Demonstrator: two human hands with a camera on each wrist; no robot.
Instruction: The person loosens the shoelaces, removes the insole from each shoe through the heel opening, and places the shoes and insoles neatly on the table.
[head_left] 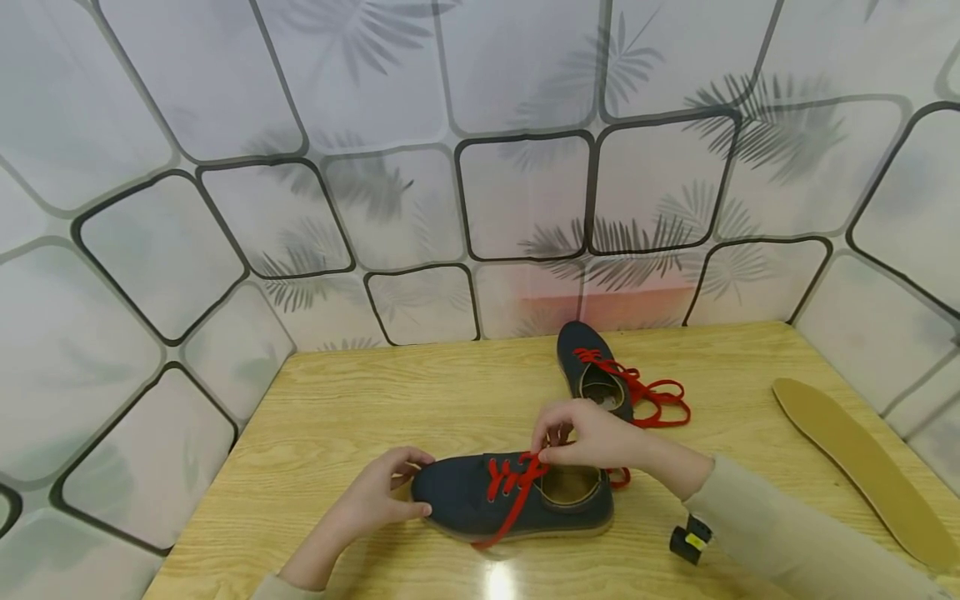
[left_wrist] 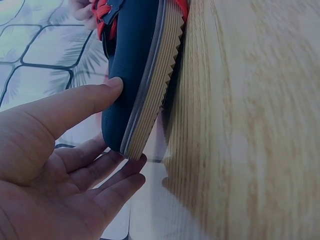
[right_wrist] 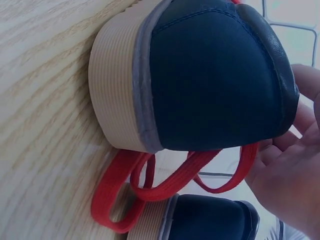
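A navy shoe (head_left: 457, 497) with red laces lies sole-down on the wooden table, its toe toward the left. My left hand (head_left: 375, 500) holds it around the toe: in the left wrist view the thumb (left_wrist: 95, 102) presses one side of the upper while the fingers curve round the toe's other side. Above the shoe's opening, my right hand (head_left: 592, 435) pinches the red shoelace (head_left: 534, 468) at the top of the lacing. One lace end hangs over the shoe's near side. In the right wrist view the shoe's heel (right_wrist: 215, 85) hides part of the right fingers.
A second navy shoe (head_left: 581, 342) stands behind, its long red laces (head_left: 663, 404) looped to its right. On the table's right side lies a tan insole (head_left: 855, 458). A patterned backdrop (head_left: 405, 208) rises along the back and sides of the table (head_left: 337, 400).
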